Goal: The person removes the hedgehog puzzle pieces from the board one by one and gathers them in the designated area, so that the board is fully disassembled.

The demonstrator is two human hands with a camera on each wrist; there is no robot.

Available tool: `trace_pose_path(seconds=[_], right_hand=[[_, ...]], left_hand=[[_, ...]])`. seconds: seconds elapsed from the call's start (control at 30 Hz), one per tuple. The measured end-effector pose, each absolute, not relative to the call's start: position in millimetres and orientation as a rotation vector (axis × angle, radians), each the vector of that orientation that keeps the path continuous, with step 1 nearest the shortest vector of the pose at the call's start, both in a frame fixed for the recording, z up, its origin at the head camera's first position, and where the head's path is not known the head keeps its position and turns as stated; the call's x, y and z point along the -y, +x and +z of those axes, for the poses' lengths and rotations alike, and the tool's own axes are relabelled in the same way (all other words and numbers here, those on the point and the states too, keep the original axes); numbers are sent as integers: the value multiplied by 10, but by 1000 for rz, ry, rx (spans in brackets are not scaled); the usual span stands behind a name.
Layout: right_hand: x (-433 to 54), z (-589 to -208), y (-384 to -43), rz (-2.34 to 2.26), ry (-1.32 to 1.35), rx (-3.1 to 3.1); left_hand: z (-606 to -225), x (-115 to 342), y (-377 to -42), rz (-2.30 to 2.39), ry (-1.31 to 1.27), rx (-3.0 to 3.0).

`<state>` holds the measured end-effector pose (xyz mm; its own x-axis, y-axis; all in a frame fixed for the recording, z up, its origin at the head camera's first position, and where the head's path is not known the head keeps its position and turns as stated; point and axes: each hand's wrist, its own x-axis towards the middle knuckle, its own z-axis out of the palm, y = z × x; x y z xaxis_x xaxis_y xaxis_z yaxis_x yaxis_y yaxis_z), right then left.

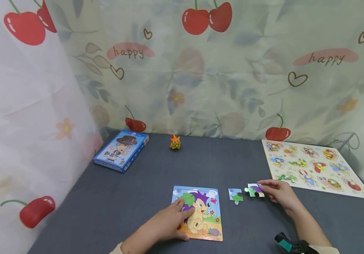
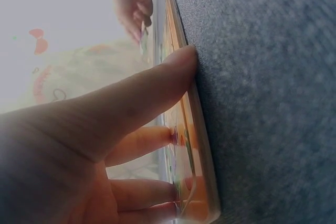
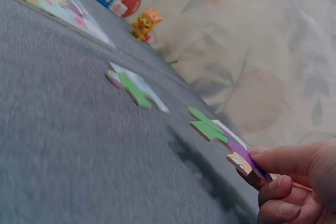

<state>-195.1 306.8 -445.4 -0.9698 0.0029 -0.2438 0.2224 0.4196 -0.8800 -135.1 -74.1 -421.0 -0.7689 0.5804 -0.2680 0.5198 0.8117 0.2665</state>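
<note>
"So, what does the right hand [image 1: 280, 195] hold?"

"A puzzle piece [image 1: 253, 190], knobbed and notched, pinched thumb-to-finger at lower right of the frame."

"And the left hand [image 1: 169, 218]?"

"Spread over the puzzle board [image 1: 219, 220], bottom centre, fingertips on the glossy face, thumb at the edge."

"How will the piece handle?"

"Light, stiff and slightly slick, by its look; the straight edge seems the surest hold, the thin knobs the weakest, above matte, woven-looking grey cloth [image 1: 131, 197]."

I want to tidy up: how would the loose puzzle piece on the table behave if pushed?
The loose puzzle piece is probably stiff: its thin edge looks unbent. Small and thin, it's likely light. Lying flat on the dark tabletop, it would probably slide, not roll.
</note>
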Motion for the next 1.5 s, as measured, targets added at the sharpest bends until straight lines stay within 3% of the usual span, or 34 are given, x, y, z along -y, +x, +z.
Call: trace_pose_path(seconds=[1.5], right_hand=[[-3023, -4587, -1842, -1239, 29, -2785]], left_hand=[[-4186, 744, -1346, 275, 817, -2636]])
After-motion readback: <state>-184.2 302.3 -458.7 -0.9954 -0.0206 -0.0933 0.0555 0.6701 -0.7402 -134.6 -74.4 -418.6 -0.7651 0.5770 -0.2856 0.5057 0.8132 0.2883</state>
